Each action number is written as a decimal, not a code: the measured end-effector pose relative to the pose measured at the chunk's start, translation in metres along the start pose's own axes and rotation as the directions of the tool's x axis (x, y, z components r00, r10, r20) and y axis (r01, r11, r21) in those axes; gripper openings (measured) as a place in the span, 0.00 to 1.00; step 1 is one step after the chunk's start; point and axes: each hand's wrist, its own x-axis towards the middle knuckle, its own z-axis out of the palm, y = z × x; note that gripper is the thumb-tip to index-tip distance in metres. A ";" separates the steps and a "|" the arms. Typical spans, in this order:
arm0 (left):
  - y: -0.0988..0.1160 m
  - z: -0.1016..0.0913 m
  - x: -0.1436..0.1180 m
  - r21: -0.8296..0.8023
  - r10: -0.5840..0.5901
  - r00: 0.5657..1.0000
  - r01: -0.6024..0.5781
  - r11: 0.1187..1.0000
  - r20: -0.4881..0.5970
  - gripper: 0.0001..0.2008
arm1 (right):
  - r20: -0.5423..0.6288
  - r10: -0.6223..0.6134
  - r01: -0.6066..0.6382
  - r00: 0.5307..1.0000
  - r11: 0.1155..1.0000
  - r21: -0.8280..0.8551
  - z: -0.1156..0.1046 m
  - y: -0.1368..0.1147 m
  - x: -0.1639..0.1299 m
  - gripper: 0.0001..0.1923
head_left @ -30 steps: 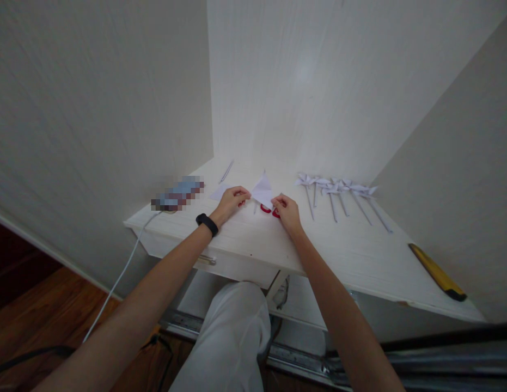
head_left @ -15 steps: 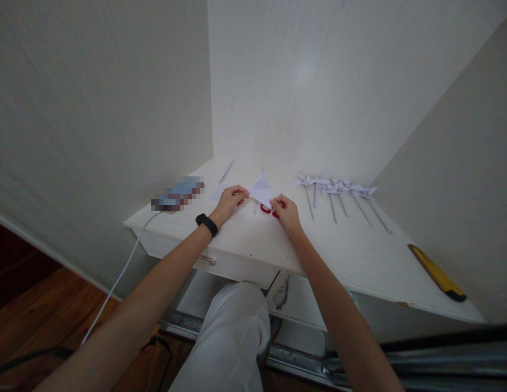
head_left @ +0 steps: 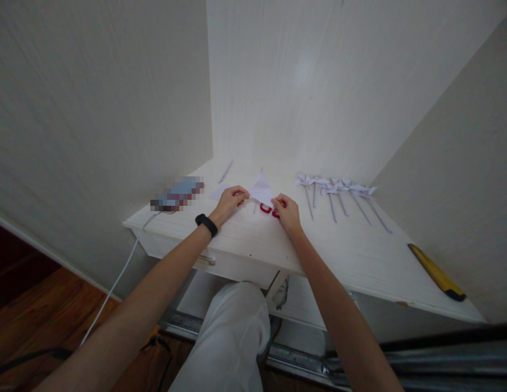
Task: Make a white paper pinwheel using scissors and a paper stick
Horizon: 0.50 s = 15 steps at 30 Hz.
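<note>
My left hand [head_left: 229, 202] and my right hand [head_left: 286, 211] both pinch a folded white paper triangle [head_left: 262, 188] between them, out past the middle of the worktop [head_left: 359, 256] and towards its back edge. The left hand's fingers are curled nearly closed, gripping the paper's left corner; the right hand's fingers are drawn in the same way on its lower right corner. The triangle stands tilted up off the surface, point towards the back wall. A black band [head_left: 206, 224] sits on my left wrist.

Directly under the paper, partly hidden by it and by my right hand, lie scissors with red handles [head_left: 268, 209], flat on the worktop. Another small white sheet [head_left: 218, 191] lies just beyond my left hand, touching the surface. Further back, near the back left corner, a thin grey stick [head_left: 226, 171] lies at a slant.

To the right of my hands, well apart from them, a row of white paper pinwheels [head_left: 335, 189] on sticks lies along the back half of the worktop, heads towards the wall. Near the front right corner is a yellow and black utility knife [head_left: 437, 272]. On the left edge rests a blurred flat object [head_left: 177, 194], with a white cable [head_left: 118, 280] running from it down off the worktop towards the wooden floor.
</note>
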 end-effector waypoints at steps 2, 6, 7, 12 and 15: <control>0.000 0.000 0.000 0.008 0.004 1.000 -0.004 1.000 0.013 0.06 | -0.009 -0.002 0.002 1.000 1.000 -0.005 0.000 0.000 0.000 0.12; -0.006 0.000 0.002 0.016 0.001 0.999 -0.002 1.000 0.041 0.06 | -0.034 -0.024 0.023 0.999 1.000 -0.012 -0.001 0.000 0.001 0.12; -0.007 0.000 0.003 0.018 -0.004 0.999 0.003 1.000 0.048 0.06 | -0.040 -0.027 0.027 0.999 1.000 -0.007 -0.002 0.000 0.001 0.12; -0.011 0.000 0.004 0.028 -0.032 0.996 0.029 0.999 0.089 0.06 | -0.065 -0.045 0.045 0.997 0.999 0.002 -0.003 -0.004 0.000 0.12; -0.010 0.000 0.003 0.023 -0.025 0.997 0.024 0.999 0.068 0.06 | -0.057 -0.043 0.043 0.997 0.999 -0.007 -0.003 -0.006 -0.001 0.11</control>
